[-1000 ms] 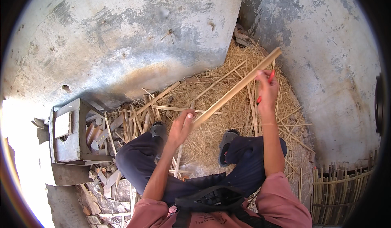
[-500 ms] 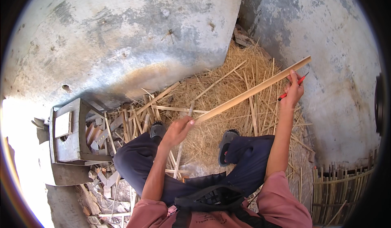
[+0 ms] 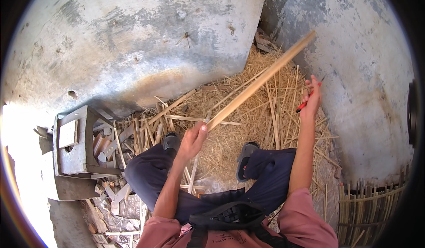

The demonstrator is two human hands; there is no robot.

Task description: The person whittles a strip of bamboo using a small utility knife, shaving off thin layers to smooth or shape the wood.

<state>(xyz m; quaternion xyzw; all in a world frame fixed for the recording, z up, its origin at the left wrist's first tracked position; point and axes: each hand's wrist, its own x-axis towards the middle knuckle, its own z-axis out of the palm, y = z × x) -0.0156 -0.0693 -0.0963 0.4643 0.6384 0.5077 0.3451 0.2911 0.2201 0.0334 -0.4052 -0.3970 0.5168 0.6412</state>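
Observation:
My left hand (image 3: 193,139) is closed on the lower end of a long, pale bamboo slat (image 3: 261,80). The slat slants up and to the right, over the straw, and its far end reaches in front of the wall. Off to the right, my right hand (image 3: 312,98) is apart from the slat. It grips a slim tool (image 3: 303,106) with a red handle, a black butt and a thin dark tip; its exact kind is unclear. Some fingers of that hand are raised.
Straw-like shavings (image 3: 226,148) and loose strips cover the ground around my feet. A wooden box-like frame (image 3: 75,148) stands at the left beside scrap wood. Walls (image 3: 146,40) rise ahead and at the right. A slatted bamboo basket (image 3: 369,208) sits at lower right.
My right hand has let go of the slat and drawn slightly left and down, keeping the red tool. The slat's far end has swung up and left; my left hand still holds it.

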